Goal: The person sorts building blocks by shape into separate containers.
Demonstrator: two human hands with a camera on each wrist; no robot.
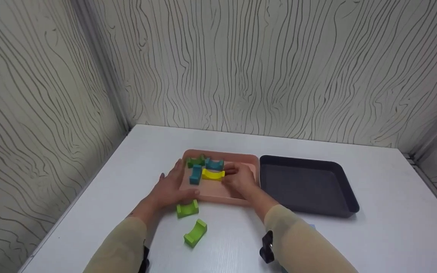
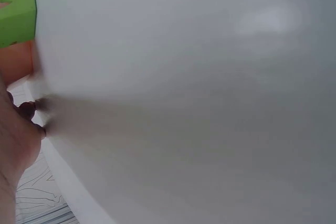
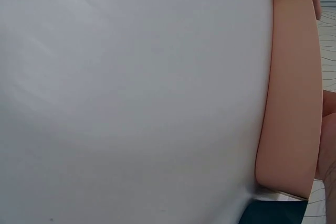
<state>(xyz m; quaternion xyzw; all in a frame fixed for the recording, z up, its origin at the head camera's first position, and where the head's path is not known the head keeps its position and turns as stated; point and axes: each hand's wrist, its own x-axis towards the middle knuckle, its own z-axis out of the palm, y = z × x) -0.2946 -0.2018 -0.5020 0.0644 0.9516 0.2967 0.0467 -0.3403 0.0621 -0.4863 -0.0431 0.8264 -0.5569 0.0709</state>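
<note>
My right hand [image 1: 241, 178] reaches into the pink tray [image 1: 218, 190] and pinches the right end of a yellow curved block [image 1: 213, 175]. Around that block in the tray lie two teal blocks, one upright in view [image 1: 195, 174] and one crosswise [image 1: 214, 164], and a dark green block [image 1: 195, 162]. At the tray's left front corner, my left hand [image 1: 169, 187] touches the side with outstretched fingers, its thumb at the front rim. In the right wrist view the tray's outer wall [image 3: 291, 93] partly hides the right hand [image 3: 328, 140].
Two light green curved blocks, one nearer the tray [image 1: 187, 209] and one farther forward [image 1: 195, 233], lie on the white table [image 1: 226, 235]. A dark tray [image 1: 302, 185] stands right of the pink one. Something blue [image 1: 312, 226] peeks from beneath the right sleeve.
</note>
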